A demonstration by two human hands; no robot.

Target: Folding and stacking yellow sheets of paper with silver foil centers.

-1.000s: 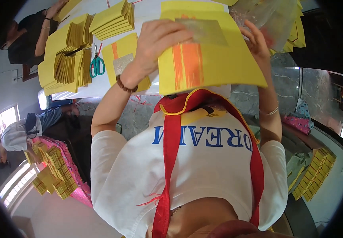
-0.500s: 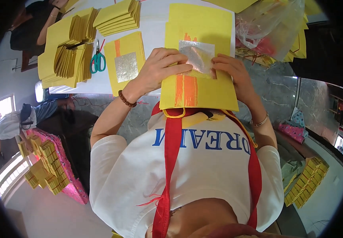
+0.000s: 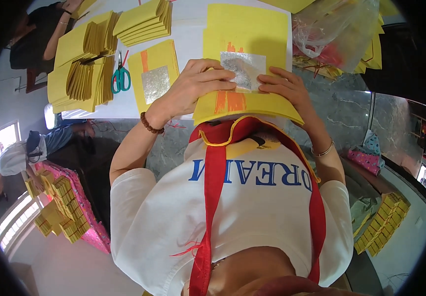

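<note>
In front of me lies yellow paper (image 3: 246, 27) with orange-red stripes and a square of silver foil (image 3: 245, 66) on it. My left hand (image 3: 208, 81) has its fingers closed over the paper's left side, fingertips touching the foil. On the right side my right hand (image 3: 287, 89) grips the paper, its fingertips by the foil's edge. Between them the near part of the paper bows upward in a curve. Both thumbs are hidden. Left of my left hand lies another yellow paper stack (image 3: 136, 61) topped with a silver foil square (image 3: 156, 85).
Teal-handled scissors (image 3: 120, 79) lie among folded yellow paper bundles (image 3: 82, 81) on the white table (image 3: 190, 29). A clear plastic bag (image 3: 338, 37) sits at the far right. A co-worker's arm (image 3: 57, 37) shows at far left; stacked yellow bundles (image 3: 67, 202) stand lower left.
The near edge of the yellow paper has lifted and curled away from me, uncovering more of the red apron. My right hand has shifted slightly left along the foil.
</note>
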